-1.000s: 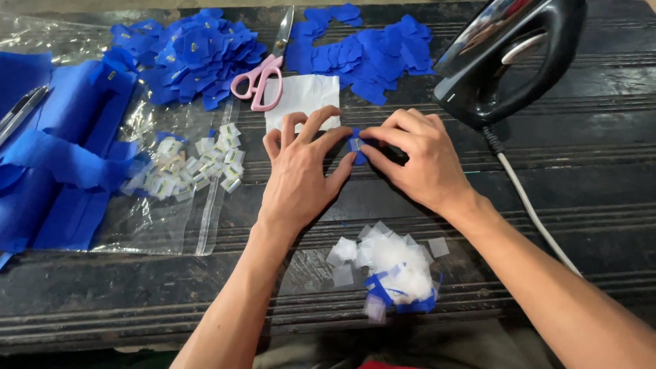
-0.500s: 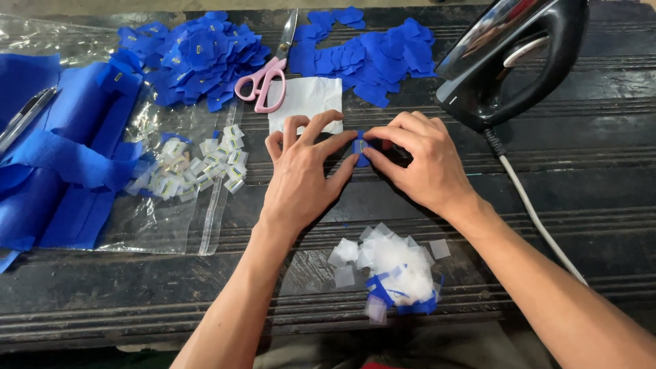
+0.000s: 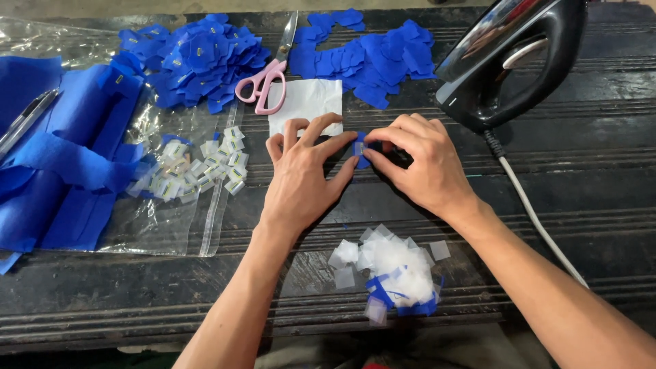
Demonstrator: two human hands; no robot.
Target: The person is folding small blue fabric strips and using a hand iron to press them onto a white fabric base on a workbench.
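My left hand [image 3: 301, 171] and my right hand [image 3: 417, 160] meet over a small blue fabric piece [image 3: 359, 152] with a tiny white label on it, lying on the dark slatted table [image 3: 581, 205]. Fingertips of both hands pinch and press this piece. A white paper sheet [image 3: 304, 102] lies just beyond my left fingers. Near my wrists sits a heap of small translucent white backing scraps with blue trimmings [image 3: 389, 270].
A black clothes iron [image 3: 512, 61] rests at the upper right, its white cord [image 3: 540, 225] running toward me. Pink-handled scissors [image 3: 263, 82] lie between two piles of blue cut pieces [image 3: 191, 61] [image 3: 369, 55]. Clear plastic bag with small labels [image 3: 198, 171], blue cloth [image 3: 61, 164] and pen [image 3: 24, 123] at left.
Both hands stay on the blue piece. My fingers have shifted slightly on it; nothing else has moved.
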